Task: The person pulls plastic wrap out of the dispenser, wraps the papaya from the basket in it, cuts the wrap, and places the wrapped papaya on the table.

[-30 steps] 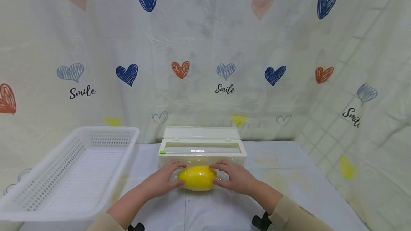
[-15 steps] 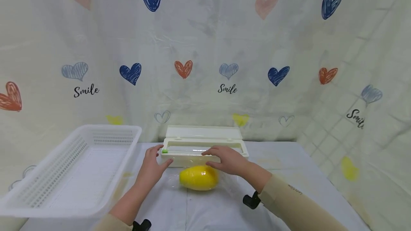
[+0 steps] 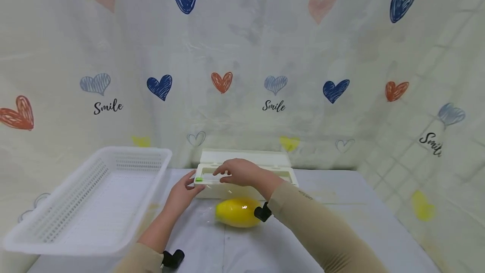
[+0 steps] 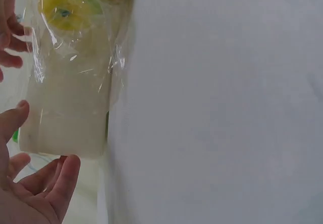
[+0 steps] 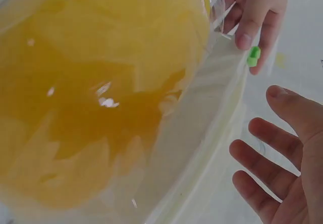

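Observation:
A cream cling film dispenser (image 3: pixel 227 191) stands with its lid up, a green slide cutter (image 3: pixel 198 179) at its left end. Before it on the table lies an oval yellow fruit (image 3: pixel 236 212), greenish at its left tip, with clear cling film (image 4: pixel 75 72) over it and up to the box. My left hand (image 3: pixel 182 195) is at the dispenser's left end, thumb and fingertips about the corner by the cutter. Above the trough's left half hovers my right hand (image 3: pixel 236 172), its fingers (image 5: pixel 262 166) spread and holding nothing. My right wrist's camera hides the fruit's right end.
On the left stands a large white perforated basket (image 3: pixel 126 245). A white cloth (image 3: pixel 322 218) covers the table, and a curtain printed with hearts (image 3: pixel 242 54) hangs close behind the dispenser.
Both hands have left the fruit. The left has moved to the dispenser's left end; the right has gone up and left over the trough. The fruit stays in front of the box.

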Demonstrator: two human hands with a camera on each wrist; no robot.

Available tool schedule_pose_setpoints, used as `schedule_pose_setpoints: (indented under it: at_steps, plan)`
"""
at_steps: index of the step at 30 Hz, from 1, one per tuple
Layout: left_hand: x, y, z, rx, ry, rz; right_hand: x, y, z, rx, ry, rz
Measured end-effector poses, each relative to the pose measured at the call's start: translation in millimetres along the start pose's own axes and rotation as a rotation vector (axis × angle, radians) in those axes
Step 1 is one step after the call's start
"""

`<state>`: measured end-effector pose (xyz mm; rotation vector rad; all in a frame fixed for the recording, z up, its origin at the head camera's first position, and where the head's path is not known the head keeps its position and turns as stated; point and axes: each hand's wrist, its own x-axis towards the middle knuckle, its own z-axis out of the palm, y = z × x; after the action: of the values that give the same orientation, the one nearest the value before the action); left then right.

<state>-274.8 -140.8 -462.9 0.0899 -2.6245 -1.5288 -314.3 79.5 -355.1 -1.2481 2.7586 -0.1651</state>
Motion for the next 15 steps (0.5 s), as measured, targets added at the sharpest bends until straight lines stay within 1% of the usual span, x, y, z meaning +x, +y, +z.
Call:
schedule_pose_setpoints:
  at_steps: [6, 8, 13, 15]
  plan:
    - [6.5, -4.1, -0.7, -0.074, -0.029, 0.023, 30, -11, 4, -0.096, -0.013, -0.038]
    - [7.2, -5.6, -1.3, -0.09, -0.039, 0.02, 37, -15, 6, -0.122, -0.022, -0.048]
    - [9.7, -10.8, -3.2, -0.114, -0.055, 0.002, 48, -23, 13, -0.155, -0.075, -0.058]
    - [11.0, -12.4, -4.6, -0.112, -0.058, 0.0, 49, -25, 16, -0.16, -0.081, -0.059]
